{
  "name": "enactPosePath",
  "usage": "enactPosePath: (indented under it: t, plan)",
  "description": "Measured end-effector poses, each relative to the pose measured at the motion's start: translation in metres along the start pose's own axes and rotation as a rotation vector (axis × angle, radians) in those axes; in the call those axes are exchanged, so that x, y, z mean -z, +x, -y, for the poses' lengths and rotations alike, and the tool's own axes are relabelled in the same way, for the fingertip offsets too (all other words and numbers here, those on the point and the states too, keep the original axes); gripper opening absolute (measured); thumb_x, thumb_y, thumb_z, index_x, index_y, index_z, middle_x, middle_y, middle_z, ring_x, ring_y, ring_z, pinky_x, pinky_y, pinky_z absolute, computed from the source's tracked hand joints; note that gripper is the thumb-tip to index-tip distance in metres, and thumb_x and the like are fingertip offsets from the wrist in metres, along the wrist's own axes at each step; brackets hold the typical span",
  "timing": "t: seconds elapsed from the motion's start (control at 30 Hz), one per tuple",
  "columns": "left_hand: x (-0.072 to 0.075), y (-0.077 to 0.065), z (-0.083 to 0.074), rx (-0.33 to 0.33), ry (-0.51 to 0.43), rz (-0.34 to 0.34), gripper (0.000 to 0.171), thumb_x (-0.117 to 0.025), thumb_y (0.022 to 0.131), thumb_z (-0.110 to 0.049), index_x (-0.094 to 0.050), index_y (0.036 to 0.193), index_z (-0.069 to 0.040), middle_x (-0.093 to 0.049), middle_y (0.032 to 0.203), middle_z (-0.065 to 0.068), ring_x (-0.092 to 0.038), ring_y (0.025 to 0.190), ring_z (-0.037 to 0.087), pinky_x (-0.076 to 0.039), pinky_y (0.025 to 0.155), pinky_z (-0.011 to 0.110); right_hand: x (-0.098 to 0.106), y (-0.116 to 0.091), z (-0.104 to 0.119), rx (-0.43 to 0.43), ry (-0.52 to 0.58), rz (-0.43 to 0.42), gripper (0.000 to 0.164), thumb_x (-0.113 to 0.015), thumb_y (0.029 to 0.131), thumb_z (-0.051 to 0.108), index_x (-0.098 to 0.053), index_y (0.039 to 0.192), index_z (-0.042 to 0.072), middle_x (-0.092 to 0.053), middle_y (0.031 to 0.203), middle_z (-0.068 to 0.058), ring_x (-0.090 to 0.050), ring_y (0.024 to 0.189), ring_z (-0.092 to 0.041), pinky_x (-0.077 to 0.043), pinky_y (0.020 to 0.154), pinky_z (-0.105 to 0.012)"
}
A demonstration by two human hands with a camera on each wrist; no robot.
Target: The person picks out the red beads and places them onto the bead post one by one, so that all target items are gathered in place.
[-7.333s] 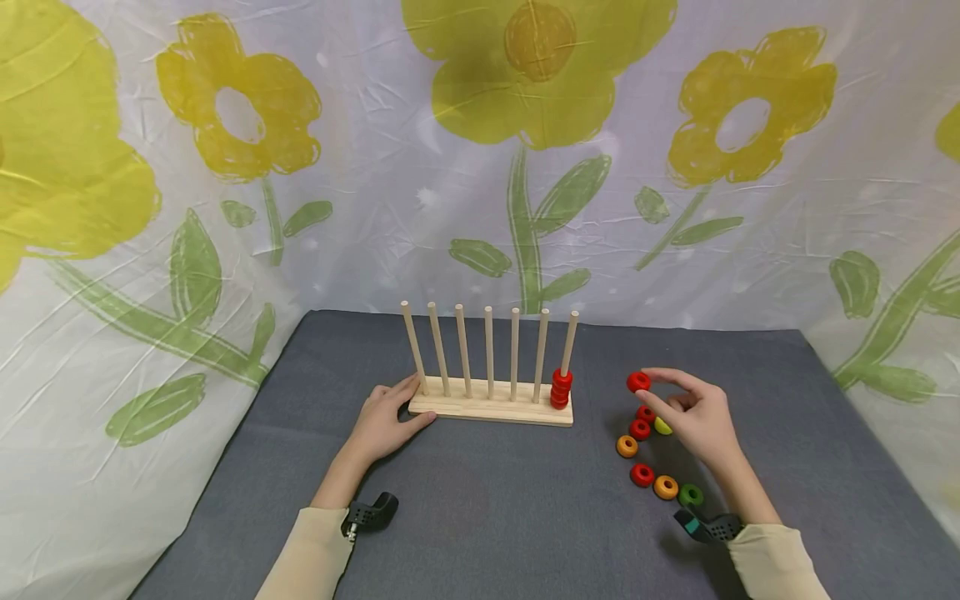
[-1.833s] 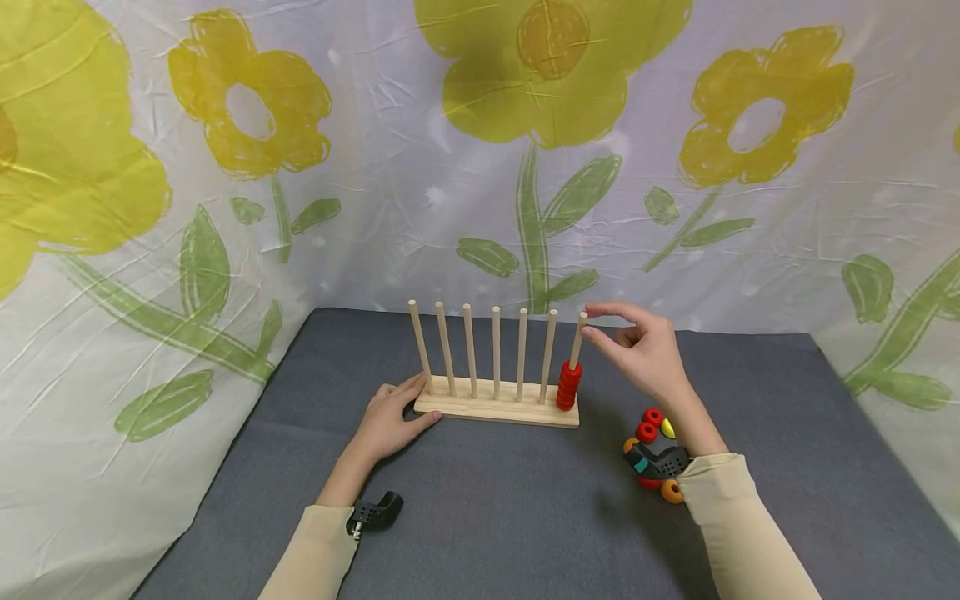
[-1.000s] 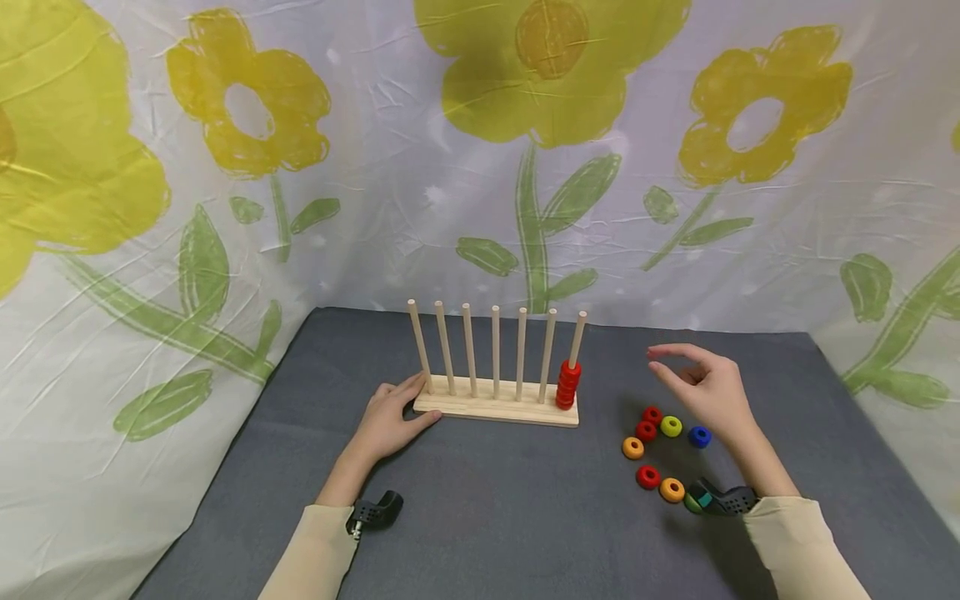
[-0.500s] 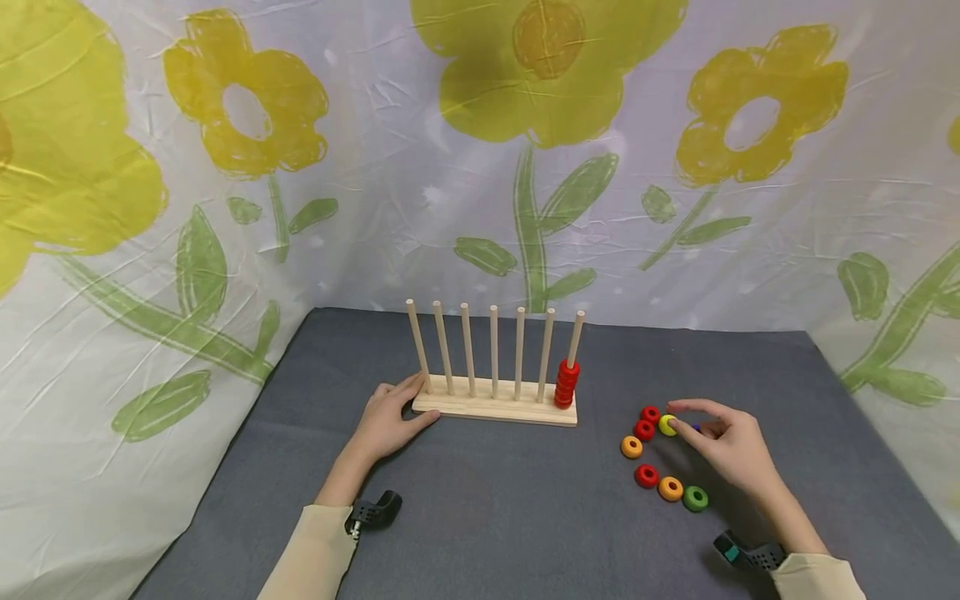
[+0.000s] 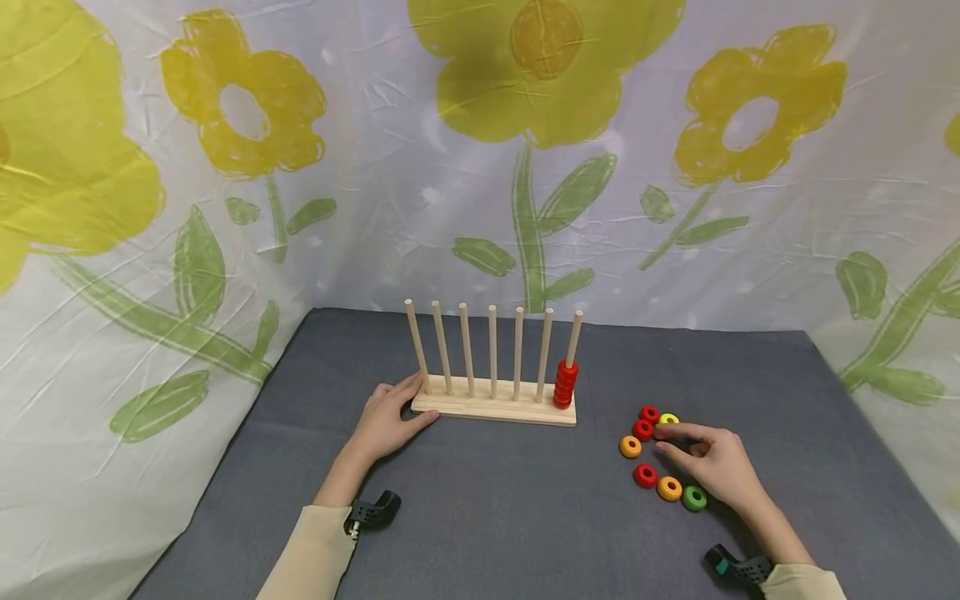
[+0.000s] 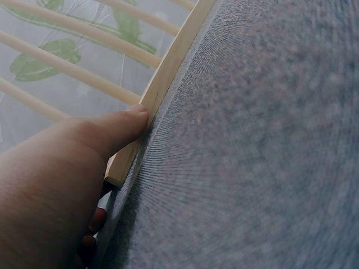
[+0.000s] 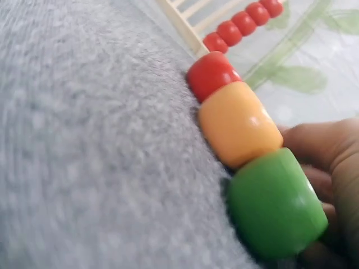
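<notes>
My left hand (image 5: 387,422) grips the left end of a wooden peg rack (image 5: 510,408), thumb (image 6: 120,126) on the front edge and fingers behind. Several red beads (image 5: 566,385) are stacked on the rack's rightmost peg; the other pegs are bare. My right hand (image 5: 720,467) is low over the loose beads, with thumb and index finger apart. Its index fingertip is right at the edge of a red bead (image 5: 642,429). Another red bead (image 5: 649,414) and a partly covered yellow bead (image 5: 669,419) are close by.
An orange bead (image 5: 630,447) lies left of the right hand. Nearer the front, a red bead (image 5: 645,476), an orange bead (image 5: 670,488) and a green bead (image 5: 694,498) form a row. A flower-printed cloth (image 5: 360,217) hangs behind the grey table (image 5: 480,508).
A red bead the right hand pinched earlier has joined the stack on the rightmost peg. The right hand then returned to the loose beads, covering the blue one. The left hand stayed.
</notes>
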State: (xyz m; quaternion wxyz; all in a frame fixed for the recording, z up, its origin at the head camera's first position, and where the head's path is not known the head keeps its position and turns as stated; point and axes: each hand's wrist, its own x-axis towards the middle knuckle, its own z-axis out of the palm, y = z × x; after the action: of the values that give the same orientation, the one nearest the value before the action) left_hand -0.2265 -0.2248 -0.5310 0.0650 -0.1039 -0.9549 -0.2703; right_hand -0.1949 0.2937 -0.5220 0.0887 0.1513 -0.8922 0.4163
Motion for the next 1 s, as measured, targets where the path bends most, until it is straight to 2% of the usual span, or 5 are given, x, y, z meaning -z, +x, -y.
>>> enactPosePath:
  t: [0.13, 0.37, 0.57, 0.73, 1.0]
  plan:
    - [0.001, 0.000, -0.001, 0.007, 0.001, -0.002, 0.083, -0.069, 0.093, -0.056, -0.042, 0.156, -0.010, -0.042, 0.157, 0.011, -0.048, 0.110, 0.031, -0.039, 0.091, 0.056, -0.004, 0.005, 0.000, 0.025, -0.056, -0.009, 0.024, -0.086, 0.085, 0.026, -0.081, 0.107, 0.017, -0.076, 0.101, 0.000, -0.040, 0.048, -0.004, -0.034, 0.044, -0.026]
    - [0.001, 0.000, 0.001, 0.012, 0.000, 0.001, 0.082, -0.069, 0.093, -0.055, -0.042, 0.156, -0.009, -0.043, 0.157, 0.011, -0.048, 0.109, 0.030, -0.039, 0.092, 0.055, -0.008, 0.013, 0.000, 0.004, -0.064, 0.024, 0.032, -0.088, 0.083, 0.026, -0.078, 0.112, 0.017, -0.072, 0.093, 0.002, -0.022, 0.042, -0.003, -0.026, 0.039, -0.025]
    - [-0.001, -0.001, 0.001, 0.022, 0.006, 0.013, 0.084, -0.068, 0.093, -0.057, -0.041, 0.157, -0.010, -0.042, 0.157, 0.011, -0.047, 0.108, 0.029, -0.040, 0.091, 0.054, -0.012, 0.016, 0.002, -0.018, -0.029, 0.056, 0.037, -0.088, 0.082, 0.027, -0.077, 0.114, 0.014, -0.050, 0.056, 0.008, -0.020, 0.041, -0.002, -0.025, 0.040, -0.025]
    - [0.000, -0.001, 0.000, 0.024, 0.003, 0.012, 0.084, -0.068, 0.093, -0.057, -0.041, 0.157, -0.010, -0.043, 0.157, 0.010, -0.047, 0.106, 0.029, -0.040, 0.089, 0.053, -0.012, 0.016, 0.003, -0.019, -0.026, 0.062, 0.036, -0.088, 0.083, 0.026, -0.077, 0.114, 0.012, -0.049, 0.055, 0.010, -0.020, 0.041, -0.001, -0.025, 0.041, -0.025]
    - [0.000, 0.000, 0.000, 0.026, 0.011, 0.018, 0.085, -0.068, 0.093, -0.058, -0.040, 0.157, -0.010, -0.041, 0.158, 0.010, -0.047, 0.108, 0.029, -0.039, 0.091, 0.052, -0.006, 0.014, 0.004, -0.035, -0.042, 0.066, 0.036, -0.086, 0.085, 0.028, -0.075, 0.116, 0.015, -0.024, 0.051, 0.015, -0.020, 0.042, -0.004, -0.025, 0.040, -0.025]
